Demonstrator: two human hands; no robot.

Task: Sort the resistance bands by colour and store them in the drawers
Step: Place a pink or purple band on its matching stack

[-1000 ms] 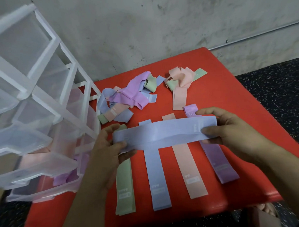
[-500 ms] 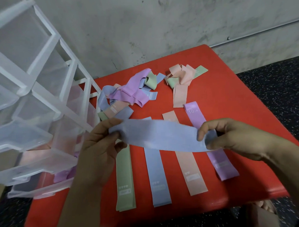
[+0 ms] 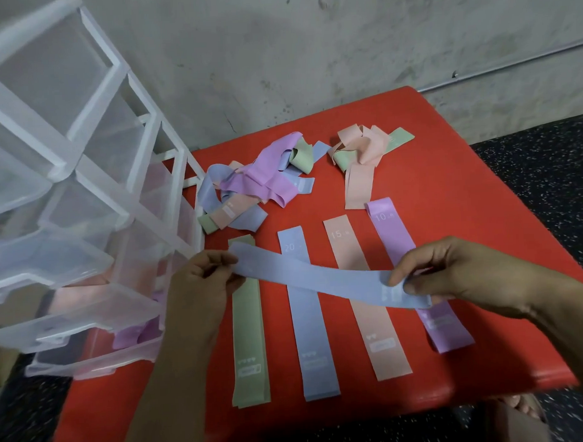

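Note:
A blue band (image 3: 319, 281) stretches crosswise above the red table (image 3: 449, 194). My left hand (image 3: 199, 285) pinches its left end and my right hand (image 3: 459, 277) pinches its right end. Beneath it lie flat bands side by side: green (image 3: 248, 339), blue (image 3: 314, 346), peach (image 3: 378, 330) and purple (image 3: 445, 327). A tangled heap of mixed bands (image 3: 258, 185) lies behind them, with a smaller peach and green heap (image 3: 364, 151) to its right. The clear drawer unit (image 3: 82, 203) stands at the left, its lower drawers pulled out with purple and peach bands inside.
A grey concrete wall (image 3: 309, 53) rises behind the table. Dark speckled floor (image 3: 555, 162) runs along the right side. The table's front edge (image 3: 325, 419) is close to my body.
The held blue band has tilted, its left end rising and its right end dropping toward the purple strip. Both hands have shifted their pinch at the ends.

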